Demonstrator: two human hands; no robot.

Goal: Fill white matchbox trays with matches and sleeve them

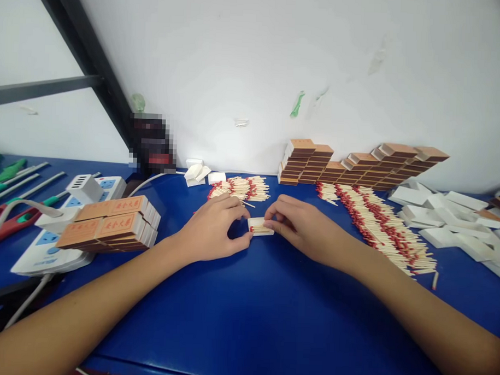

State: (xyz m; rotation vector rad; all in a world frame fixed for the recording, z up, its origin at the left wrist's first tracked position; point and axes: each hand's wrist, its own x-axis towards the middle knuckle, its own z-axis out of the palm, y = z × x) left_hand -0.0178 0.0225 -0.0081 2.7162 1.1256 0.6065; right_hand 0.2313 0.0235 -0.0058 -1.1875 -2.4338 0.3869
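Observation:
A small white matchbox tray lies between my hands on the blue table, with a few red-headed matches inside. My left hand has its thumb and forefinger curved round the tray's left end. At the right end, the fingers of my right hand are pinched together over the tray; whatever they grip is too small to name. Behind my left hand is a pile of matches. To the right of my right hand, a long band of matches spreads over the table.
Stacked brown matchboxes stand against the wall. White trays are heaped at the right, and more lie at the back. Bundled matchboxes, power strips with cables, and green-handled tools occupy the left.

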